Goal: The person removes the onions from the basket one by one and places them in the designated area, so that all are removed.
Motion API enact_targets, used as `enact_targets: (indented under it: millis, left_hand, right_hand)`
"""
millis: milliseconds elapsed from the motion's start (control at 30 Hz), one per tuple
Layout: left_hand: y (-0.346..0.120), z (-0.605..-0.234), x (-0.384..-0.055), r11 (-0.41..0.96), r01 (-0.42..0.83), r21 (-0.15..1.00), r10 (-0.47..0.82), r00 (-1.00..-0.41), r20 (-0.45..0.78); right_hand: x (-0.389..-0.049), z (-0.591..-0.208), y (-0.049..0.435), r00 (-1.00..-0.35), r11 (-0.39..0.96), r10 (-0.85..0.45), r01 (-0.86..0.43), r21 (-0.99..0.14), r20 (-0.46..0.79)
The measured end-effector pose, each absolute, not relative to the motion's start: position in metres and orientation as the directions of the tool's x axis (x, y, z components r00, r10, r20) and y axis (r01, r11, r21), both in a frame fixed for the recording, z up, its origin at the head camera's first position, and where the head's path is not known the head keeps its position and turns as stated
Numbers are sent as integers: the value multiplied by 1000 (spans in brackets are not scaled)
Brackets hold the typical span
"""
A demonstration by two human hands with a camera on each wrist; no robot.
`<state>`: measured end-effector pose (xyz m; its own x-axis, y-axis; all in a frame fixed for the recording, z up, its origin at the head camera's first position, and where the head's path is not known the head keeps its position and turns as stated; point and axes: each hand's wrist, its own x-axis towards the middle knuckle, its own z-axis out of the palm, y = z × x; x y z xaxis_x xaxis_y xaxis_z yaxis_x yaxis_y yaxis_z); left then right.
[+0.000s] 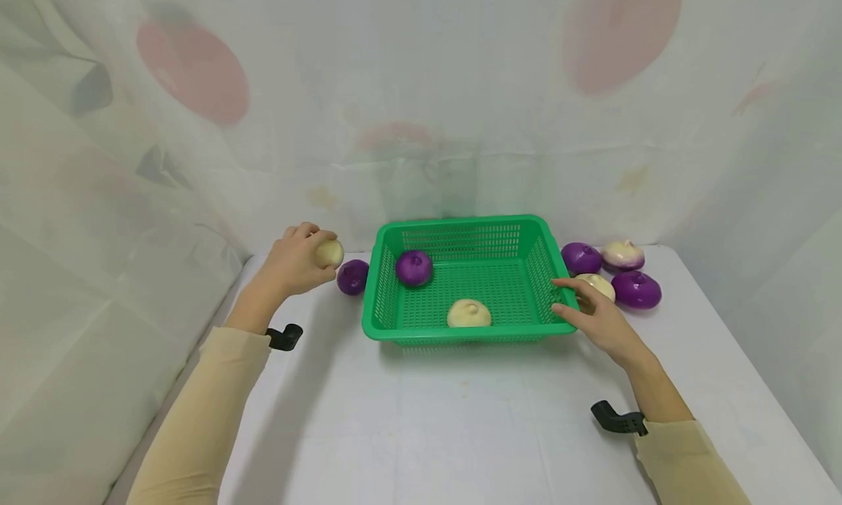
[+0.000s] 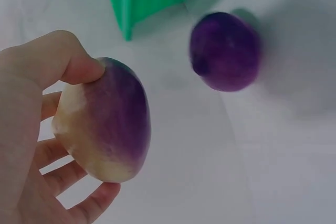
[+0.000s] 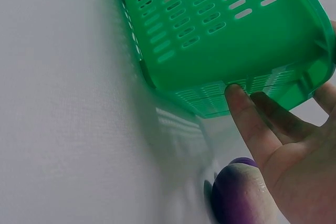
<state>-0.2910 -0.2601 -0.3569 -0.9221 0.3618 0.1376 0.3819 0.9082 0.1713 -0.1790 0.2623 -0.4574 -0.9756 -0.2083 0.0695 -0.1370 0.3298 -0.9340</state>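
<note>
My left hand (image 1: pixel 299 260) grips a purple-and-cream turnip (image 2: pixel 107 121) above the table, left of the green plastic basket (image 1: pixel 460 332). The thumb presses its upper side, with the fingers curled around it. Below and to the right, a purple turnip (image 1: pixel 353 277) rests beside the basket's left wall. My right hand (image 1: pixel 600 321) holds the basket's right rim, some fingertips over the edge and other fingers (image 3: pixel 252 124) against the outer wall. Inside the basket lie a purple turnip (image 1: pixel 414 269) at the left and a cream one (image 1: pixel 469 313) near the front.
Right of the basket several turnips sit close together, among them a purple one (image 1: pixel 636 290), a cream-and-purple one (image 1: pixel 622 255) and a pale one (image 1: pixel 598 287) partly behind my right hand. A white cloth covers the table (image 1: pixel 460 424); patterned curtains (image 1: pixel 421 88) enclose its back and sides.
</note>
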Motion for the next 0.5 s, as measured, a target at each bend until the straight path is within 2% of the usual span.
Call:
enact_targets:
  millis: [500]
  left_hand:
    - [-284,-384,-305,935,254,248,253,-967,39]
  right_hand:
    - [-179,-457,263,-976,328,-208,-128,-936,61]
